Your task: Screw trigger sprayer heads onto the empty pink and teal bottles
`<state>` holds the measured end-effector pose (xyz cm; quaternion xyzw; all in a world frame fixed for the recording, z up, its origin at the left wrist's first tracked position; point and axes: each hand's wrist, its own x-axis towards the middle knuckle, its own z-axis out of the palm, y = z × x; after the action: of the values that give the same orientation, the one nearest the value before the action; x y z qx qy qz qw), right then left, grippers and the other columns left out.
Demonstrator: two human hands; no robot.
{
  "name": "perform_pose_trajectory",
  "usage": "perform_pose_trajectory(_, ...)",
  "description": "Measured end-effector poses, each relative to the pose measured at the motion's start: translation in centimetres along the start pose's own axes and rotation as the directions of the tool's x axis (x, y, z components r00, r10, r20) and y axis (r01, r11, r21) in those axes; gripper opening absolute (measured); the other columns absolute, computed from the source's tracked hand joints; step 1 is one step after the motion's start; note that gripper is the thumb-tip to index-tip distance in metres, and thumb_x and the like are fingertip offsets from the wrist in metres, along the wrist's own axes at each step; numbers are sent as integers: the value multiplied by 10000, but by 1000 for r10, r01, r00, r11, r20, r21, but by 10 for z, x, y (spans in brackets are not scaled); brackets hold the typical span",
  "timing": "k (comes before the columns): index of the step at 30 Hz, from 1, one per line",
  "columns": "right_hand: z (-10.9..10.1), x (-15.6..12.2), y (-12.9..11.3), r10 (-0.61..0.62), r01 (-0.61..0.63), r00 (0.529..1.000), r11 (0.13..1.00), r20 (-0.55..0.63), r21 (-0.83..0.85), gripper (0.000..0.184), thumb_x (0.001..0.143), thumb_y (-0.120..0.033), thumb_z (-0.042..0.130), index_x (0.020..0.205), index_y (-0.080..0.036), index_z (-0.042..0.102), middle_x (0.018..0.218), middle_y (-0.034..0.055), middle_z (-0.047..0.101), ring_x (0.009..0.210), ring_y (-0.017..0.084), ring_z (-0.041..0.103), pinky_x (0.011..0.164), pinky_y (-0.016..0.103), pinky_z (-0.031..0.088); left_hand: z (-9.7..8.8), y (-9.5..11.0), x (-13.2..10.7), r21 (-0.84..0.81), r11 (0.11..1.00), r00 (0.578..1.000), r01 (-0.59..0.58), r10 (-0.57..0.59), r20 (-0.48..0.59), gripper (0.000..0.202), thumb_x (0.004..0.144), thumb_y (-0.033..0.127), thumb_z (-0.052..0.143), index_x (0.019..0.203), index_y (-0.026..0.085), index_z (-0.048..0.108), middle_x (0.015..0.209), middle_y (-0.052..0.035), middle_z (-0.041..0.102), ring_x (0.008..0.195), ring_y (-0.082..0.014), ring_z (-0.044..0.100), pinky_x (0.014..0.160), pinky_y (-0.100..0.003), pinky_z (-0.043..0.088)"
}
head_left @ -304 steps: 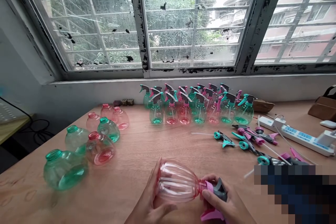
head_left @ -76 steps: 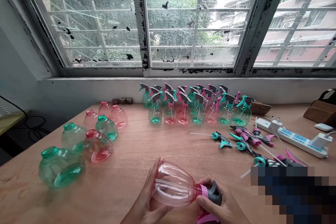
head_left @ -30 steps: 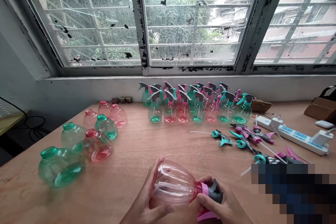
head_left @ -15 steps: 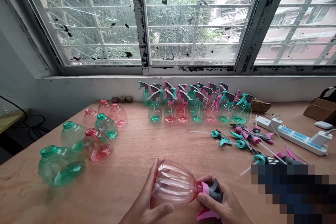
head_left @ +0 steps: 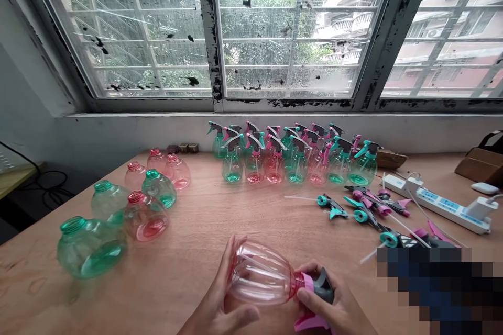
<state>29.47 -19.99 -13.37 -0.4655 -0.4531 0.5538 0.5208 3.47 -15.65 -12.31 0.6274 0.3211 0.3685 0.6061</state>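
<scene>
A clear pink spray bottle (head_left: 261, 273) lies sideways between my hands, low in the head view. My left hand (head_left: 226, 290) cups its base end, the thumb below and the fingers behind. On the right, my right hand (head_left: 334, 296) grips the pink collar and the black-and-pink trigger sprayer (head_left: 323, 287), which sits on the bottle's neck. The pink trigger points down toward me. Part of the sprayer is hidden by my right fingers.
Open green and pink bottles (head_left: 92, 247) stand at the left. Several bottles with sprayers (head_left: 296, 159) line the back. Loose spray heads (head_left: 365, 207), a white power strip (head_left: 440, 201) and a brown box (head_left: 479, 159) are at the right. A pixelated patch covers the lower right.
</scene>
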Motion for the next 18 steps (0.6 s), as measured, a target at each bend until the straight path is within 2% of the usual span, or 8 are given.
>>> perform_pose_trajectory(2,0,0,0,-1,1,1000,1000,1,-10,478,755,-584,846,919,-159,699,671,8,712,593,164,653,582,254,483,1,4,-1,-23,999,999,32,-32,9,1086,872,551,743,1648,322,19,1759,-85,75,1574,-374,247,1296,-527,200)
perform_pose_trajectory(4,-1,0,0,8,-8,1000,1000,-3,-7,472,760,-582,843,915,-161,696,663,8,713,586,162,652,575,247,482,0,4,0,21,999,999,41,-42,16,1053,860,502,779,1647,330,100,1759,-67,84,1584,-376,211,1299,-530,186)
perform_pose_trajectory(8,-3,1,1,14,-14,1000,1000,11,15,469,765,-587,836,901,-163,688,652,13,720,576,165,657,568,246,490,-3,-11,5,160,986,998,-50,54,-18,954,908,459,735,1641,367,131,1753,-50,145,1607,-330,136,1314,-523,54)
perform_pose_trajectory(11,-4,2,2,-1,1,1000,1000,7,-8,472,762,-597,831,890,-164,692,653,20,724,577,175,658,565,254,494,-2,-18,5,264,958,989,-113,133,-58,821,984,448,613,1642,368,128,1748,-55,165,1606,-307,158,1316,-518,48)
perform_pose_trajectory(16,-5,3,7,16,-16,1000,1000,10,6,492,756,-609,830,888,-163,670,612,12,719,526,163,644,542,248,467,4,-2,1,316,942,992,-112,125,-24,1046,863,486,769,1650,325,100,1740,-84,194,1595,-367,174,1315,-529,127)
perform_pose_trajectory(18,-6,4,9,38,-39,999,999,24,35,512,747,-623,832,874,-161,654,595,13,717,504,155,636,523,240,455,5,4,1,326,934,987,-145,160,-18,1034,848,528,765,1647,329,140,1737,-74,210,1585,-395,194,1308,-536,164)
